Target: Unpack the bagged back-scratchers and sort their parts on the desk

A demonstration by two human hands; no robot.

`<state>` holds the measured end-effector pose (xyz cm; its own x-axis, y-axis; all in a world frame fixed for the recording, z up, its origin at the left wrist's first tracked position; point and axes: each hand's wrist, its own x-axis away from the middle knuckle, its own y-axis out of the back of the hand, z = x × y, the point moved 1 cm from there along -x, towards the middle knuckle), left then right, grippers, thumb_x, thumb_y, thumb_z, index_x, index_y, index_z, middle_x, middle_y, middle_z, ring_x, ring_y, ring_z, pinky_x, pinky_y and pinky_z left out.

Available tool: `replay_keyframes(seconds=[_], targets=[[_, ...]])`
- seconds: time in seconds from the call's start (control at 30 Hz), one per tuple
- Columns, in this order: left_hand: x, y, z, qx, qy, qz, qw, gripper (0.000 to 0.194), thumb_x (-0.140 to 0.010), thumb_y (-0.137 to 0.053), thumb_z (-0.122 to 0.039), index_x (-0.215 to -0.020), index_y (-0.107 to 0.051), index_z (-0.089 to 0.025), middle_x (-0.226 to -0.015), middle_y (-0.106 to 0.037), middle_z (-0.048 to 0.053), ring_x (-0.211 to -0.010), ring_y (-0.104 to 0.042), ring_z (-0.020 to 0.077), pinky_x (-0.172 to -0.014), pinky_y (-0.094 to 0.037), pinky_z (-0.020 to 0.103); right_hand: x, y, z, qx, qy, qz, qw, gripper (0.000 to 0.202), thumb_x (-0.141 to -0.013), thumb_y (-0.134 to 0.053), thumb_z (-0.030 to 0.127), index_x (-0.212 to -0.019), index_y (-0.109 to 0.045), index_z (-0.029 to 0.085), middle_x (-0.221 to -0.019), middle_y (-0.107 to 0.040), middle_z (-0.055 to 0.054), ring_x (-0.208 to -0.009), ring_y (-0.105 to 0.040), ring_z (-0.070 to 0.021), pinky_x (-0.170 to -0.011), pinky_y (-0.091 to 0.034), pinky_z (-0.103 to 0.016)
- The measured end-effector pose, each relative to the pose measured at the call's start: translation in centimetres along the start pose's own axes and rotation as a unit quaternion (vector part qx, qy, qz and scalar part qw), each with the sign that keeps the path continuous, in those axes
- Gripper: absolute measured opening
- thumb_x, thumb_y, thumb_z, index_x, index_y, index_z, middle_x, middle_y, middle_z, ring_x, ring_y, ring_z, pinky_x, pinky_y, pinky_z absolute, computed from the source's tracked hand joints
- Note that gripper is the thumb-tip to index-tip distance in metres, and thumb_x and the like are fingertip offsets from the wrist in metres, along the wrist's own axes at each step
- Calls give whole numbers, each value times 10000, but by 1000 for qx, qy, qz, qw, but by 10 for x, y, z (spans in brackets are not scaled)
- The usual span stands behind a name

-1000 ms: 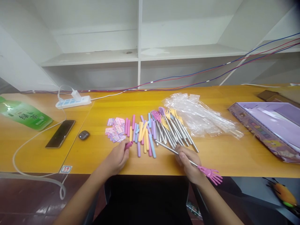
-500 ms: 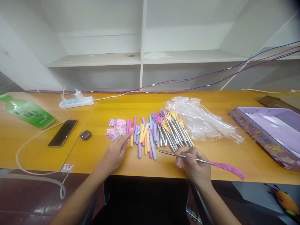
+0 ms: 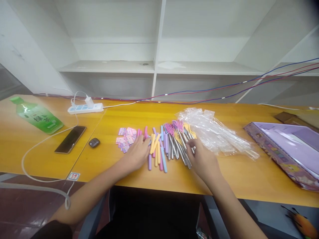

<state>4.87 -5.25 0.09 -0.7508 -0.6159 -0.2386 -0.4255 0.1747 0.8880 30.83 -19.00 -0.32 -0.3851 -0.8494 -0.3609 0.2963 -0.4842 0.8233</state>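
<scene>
Several coloured tube-shaped handles (image 3: pixel 156 151) in yellow, purple, pink and blue lie in a loose heap on the table. My left hand (image 3: pixel 138 152) reaches into the heap's left side, fingers bent together around a handle that they mostly hide. To the right is a bundle of back scratchers (image 3: pixel 175 144) with metal rods and hand-shaped pink, purple and yellow heads. My right hand (image 3: pixel 203 157) is at the bundle's right side, thumb and fingers pinched on a pink-headed back scratcher (image 3: pixel 178 124) lying on top. Small printed cards (image 3: pixel 127 137) lie beside my left hand.
Clear plastic bags (image 3: pixel 211 129) lie behind my right hand, and a purple printed box (image 3: pixel 281 156) stands at the right. On the left are a green bottle (image 3: pixel 40 116), a phone (image 3: pixel 70 139), a small black case (image 3: pixel 94 142) and a power strip (image 3: pixel 86 108) with cables.
My right hand has brought the pink-headed back scratcher from the table's front edge onto the bundle. My left hand has moved right, further over the handles. The view has shifted slightly.
</scene>
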Motion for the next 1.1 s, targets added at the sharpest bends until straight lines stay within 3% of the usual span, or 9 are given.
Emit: replay_keyframes(seconds=[0.07, 0.2, 0.43, 0.63, 0.83, 1.0, 1.1], targets=[[-8, -2, 2, -15, -21, 5, 1000, 284, -1067, -428, -216, -1299, -591, -222, -1165, -594, 131, -1270, -589, 353, -1217, -380, 635, -8, -5, 0, 55, 1, 23, 998, 202, -1052, -494, 361, -1092, -625, 213, -937, -723, -84, -578, -541, -179, -565, -282, -300], [-19, -5, 6, -22, -33, 10, 999, 274, -1051, -439, -167, -1252, -620, -207, -1144, -611, 134, -1269, -601, 342, -1266, -298, 641, -17, -14, 2, 108, 20, 47, 993, 210, -1075, -456, 319, -1125, -623, 203, -981, -707, -104, -650, -573, -199, -581, -278, -313], [-12, -1, 13, 5, -31, 0, 1000, 336, -1094, -429, -253, -1373, -617, -234, -1095, -573, 102, -1183, -603, 309, -1165, -436, 578, -21, -26, 2, 154, 36, 58, 986, 247, -1100, -411, 293, -1173, -625, 193, -1141, -659, -144, -777, -625, -229, -600, -337, -346], [14, 7, 14, -10, 3, -11, 1000, 310, -1074, -458, -213, -1340, -614, -184, -1162, -566, 122, -1097, -606, 285, -982, -555, 483, -15, -24, -5, 112, 53, 24, 992, 253, -1073, -476, 331, -1199, -647, 194, -1138, -638, -136, -798, -640, -237, -635, -419, -349], [50, 20, 20, -29, 11, -79, 996, 296, -1062, -452, -190, -1305, -620, -186, -1180, -590, 124, -1116, -591, 291, -1007, -536, 491, -6, -33, -5, 90, 83, -2, 992, 300, -1045, -483, 310, -1247, -648, 162, -1168, -631, -167, -892, -658, -288, -714, -513, -397], [85, 29, 37, -82, 28, -118, 989, 286, -1048, -463, -184, -1267, -647, -187, -1172, -615, 139, -1130, -582, 322, -1001, -525, 509, 15, -4, -6, 54, 109, -60, 991, 289, -1062, -476, 331, -1235, -655, 185, -1198, -653, -169, -1028, -664, -315, -872, -554, -451], [107, 29, 48, -98, 50, -134, 985, 276, -1057, -460, -201, -1256, -651, -185, -1179, -624, 149, -1136, -576, 330, -1009, -511, 524, 42, 19, -23, 66, 92, -79, 990, 309, -1065, -481, 370, -1265, -646, 202, -1251, -661, -174, -1164, -635, -353, -1026, -518, -514]])
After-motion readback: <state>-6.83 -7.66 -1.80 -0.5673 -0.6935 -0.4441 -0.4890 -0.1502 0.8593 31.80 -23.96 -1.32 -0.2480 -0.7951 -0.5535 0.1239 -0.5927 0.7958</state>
